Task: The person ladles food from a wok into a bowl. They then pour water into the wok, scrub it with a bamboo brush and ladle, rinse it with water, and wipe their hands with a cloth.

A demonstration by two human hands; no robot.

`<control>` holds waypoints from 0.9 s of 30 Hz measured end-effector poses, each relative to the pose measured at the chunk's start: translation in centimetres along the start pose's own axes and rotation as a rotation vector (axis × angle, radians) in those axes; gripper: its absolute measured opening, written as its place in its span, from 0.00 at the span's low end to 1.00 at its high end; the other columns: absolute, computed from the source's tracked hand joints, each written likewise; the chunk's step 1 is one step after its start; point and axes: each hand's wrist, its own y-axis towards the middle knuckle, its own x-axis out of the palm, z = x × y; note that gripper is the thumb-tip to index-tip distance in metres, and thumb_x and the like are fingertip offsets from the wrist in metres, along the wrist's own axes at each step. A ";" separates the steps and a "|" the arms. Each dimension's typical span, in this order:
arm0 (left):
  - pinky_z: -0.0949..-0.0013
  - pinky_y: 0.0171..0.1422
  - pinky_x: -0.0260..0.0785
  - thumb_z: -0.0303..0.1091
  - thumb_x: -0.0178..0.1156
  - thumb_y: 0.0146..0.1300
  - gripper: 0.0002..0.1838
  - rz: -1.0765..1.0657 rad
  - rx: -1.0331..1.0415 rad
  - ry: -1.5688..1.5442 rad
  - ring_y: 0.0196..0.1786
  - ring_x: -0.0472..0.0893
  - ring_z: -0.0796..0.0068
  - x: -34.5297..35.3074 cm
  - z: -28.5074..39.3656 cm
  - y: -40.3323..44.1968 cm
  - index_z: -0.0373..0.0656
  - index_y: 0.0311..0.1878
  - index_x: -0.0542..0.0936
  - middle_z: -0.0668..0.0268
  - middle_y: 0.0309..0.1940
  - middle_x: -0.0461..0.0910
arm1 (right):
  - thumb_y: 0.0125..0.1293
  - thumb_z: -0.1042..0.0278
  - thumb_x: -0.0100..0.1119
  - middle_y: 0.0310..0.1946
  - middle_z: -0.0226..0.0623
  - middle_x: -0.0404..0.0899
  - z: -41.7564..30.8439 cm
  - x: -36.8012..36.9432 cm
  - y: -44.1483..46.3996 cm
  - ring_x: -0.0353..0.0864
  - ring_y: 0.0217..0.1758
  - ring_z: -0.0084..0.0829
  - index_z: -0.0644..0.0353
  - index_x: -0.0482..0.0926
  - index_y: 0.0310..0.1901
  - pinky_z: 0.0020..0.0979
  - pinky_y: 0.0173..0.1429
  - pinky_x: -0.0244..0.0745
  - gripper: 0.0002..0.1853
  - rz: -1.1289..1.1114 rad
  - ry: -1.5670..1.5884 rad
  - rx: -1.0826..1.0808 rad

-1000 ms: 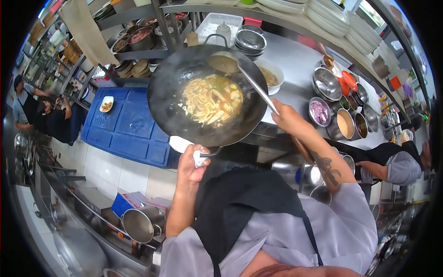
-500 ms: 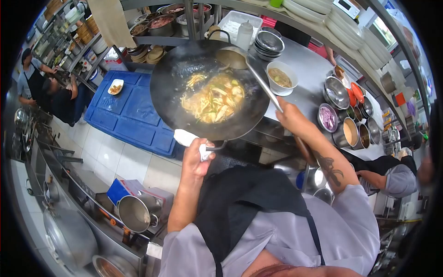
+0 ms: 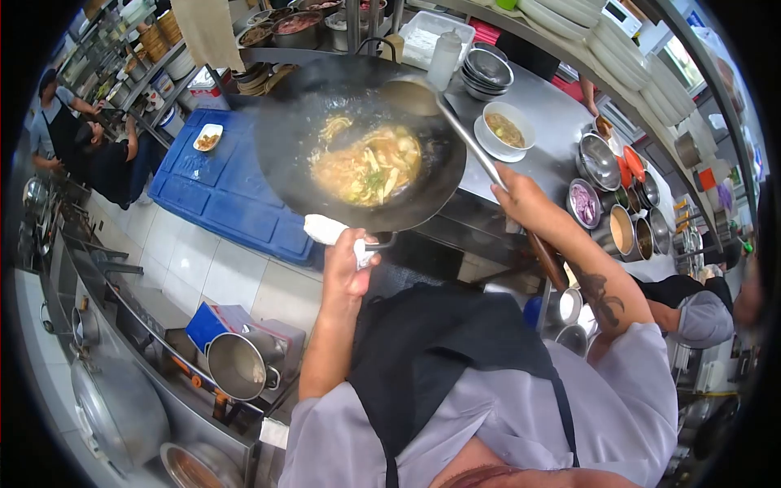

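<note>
A large dark wok [image 3: 281, 163] holds steaming noodles with vegetables [image 3: 370, 167] in a light sauce. My left hand [image 3: 350, 259] is closed around the wok's near handle, with a folded white cloth [image 3: 325, 231] between palm and metal. In my right hand [image 3: 521, 199] is the long handle of a ladle [image 3: 411, 98]; its wooden end reaches back below my forearm. The ladle's bowl rests against or just above the wok's far right side; which of these I cannot tell. Right of the wok stands a white bowl of soup [image 3: 506, 132] on the steel counter.
A blue lid-like surface [image 3: 220, 191] with a small dish of food [image 3: 208, 137] lies left. On the counter are a squeeze bottle [image 3: 444, 60], stacked metal bowls [image 3: 488, 71] and sliced onions [image 3: 583, 203]. A pot [image 3: 237, 366] stands lower left. Other people work at far left and right.
The wok has shifted slightly left and up in view, tilted a little, and the noodles have moved within it. Both hands keep their grips; the right one has moved slightly right.
</note>
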 end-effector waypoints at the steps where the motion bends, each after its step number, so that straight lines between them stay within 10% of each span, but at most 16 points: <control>1: 0.69 0.22 0.66 0.28 0.56 0.59 0.03 0.021 0.043 0.049 0.27 0.77 0.73 0.4 0.2 -0.2 0.43 0.35 0.73 0.64 0.24 0.76 | 0.68 0.69 0.51 0.19 0.43 0.76 -0.9 -0.2 0.4 0.78 0.18 0.35 0.70 0.67 0.54 0.35 0.24 0.74 0.17 -0.096 0.057 0.201; 5: 0.70 0.20 0.66 0.28 0.57 0.58 0.04 0.050 0.131 0.134 0.24 0.76 0.73 1.0 -0.1 0.6 0.41 0.36 0.73 0.63 0.23 0.76 | 0.70 0.66 0.48 0.18 0.27 0.70 -1.6 4.9 -1.1 0.72 0.12 0.22 0.62 0.66 0.46 0.26 0.14 0.66 0.10 -0.268 0.581 0.306; 8: 0.70 0.19 0.65 0.28 0.57 0.58 0.04 0.055 0.110 0.163 0.23 0.76 0.72 -0.2 -0.1 1.1 0.40 0.35 0.74 0.63 0.22 0.76 | 0.71 0.66 0.47 0.22 0.27 0.68 -9.3 5.8 -3.1 0.65 0.13 0.17 0.52 0.66 0.44 0.30 0.16 0.66 0.04 -0.490 1.232 0.846; 13: 0.69 0.20 0.66 0.29 0.57 0.59 0.04 0.107 -0.071 0.108 0.24 0.76 0.71 -1.2 -0.5 -0.2 0.41 0.34 0.73 0.62 0.23 0.76 | 0.76 0.63 0.39 0.27 0.27 0.65 -8.2 4.5 -2.5 0.64 0.17 0.17 0.61 0.67 0.58 0.27 0.20 0.62 0.16 -0.905 2.086 0.992; 27: 0.69 0.22 0.65 0.29 0.57 0.59 0.03 -0.021 -0.181 -0.028 0.29 0.77 0.73 0.6 0.1 -1.0 0.44 0.33 0.73 0.66 0.25 0.74 | 0.73 0.71 0.40 0.23 0.29 0.63 -2.4 1.2 -5.5 0.60 0.11 0.17 0.62 0.62 0.65 0.24 0.13 0.62 0.20 -0.669 2.174 0.639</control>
